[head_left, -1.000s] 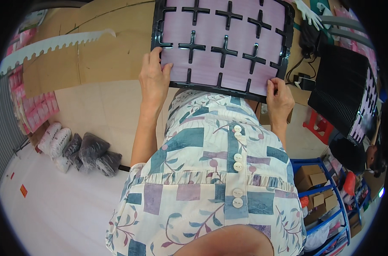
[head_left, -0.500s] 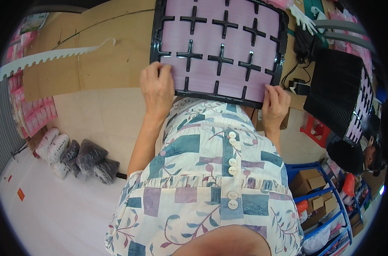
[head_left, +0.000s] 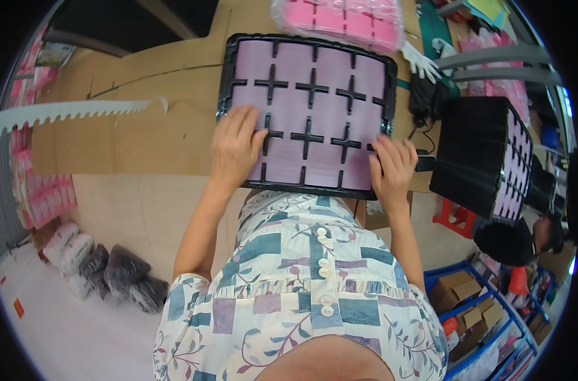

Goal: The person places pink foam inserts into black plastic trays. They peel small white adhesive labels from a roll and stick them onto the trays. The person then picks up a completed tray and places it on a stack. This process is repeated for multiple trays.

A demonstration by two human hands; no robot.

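Observation:
A black plastic tray (head_left: 301, 188) with raised cross-shaped dividers lies before me on the cardboard-covered table. Smooth lilac sheet or pieces (head_left: 289, 117) fill it between the dividers; whether they are one piece I cannot tell. Over the tray's left rim rests my left hand (head_left: 235, 149), thumb apart from the fingers, which lie on the tray's top. At the right rim, my right hand (head_left: 394, 164) has its fingers bent, with the thumb at the rim's inner side.
Beyond the tray lies a clear bag of pink pieces (head_left: 340, 22). White gloves (head_left: 420, 62) lie at far right. A tall stack of black trays (head_left: 473, 146) stands to my right. The brown cardboard (head_left: 142, 143) covers the table's left; a white toothed strip (head_left: 79, 113) hangs above it.
Both hands have moved from the tray's near corners farther along its side rims. The view has shifted, so the tray's far edge and the bag beyond now show more fully.

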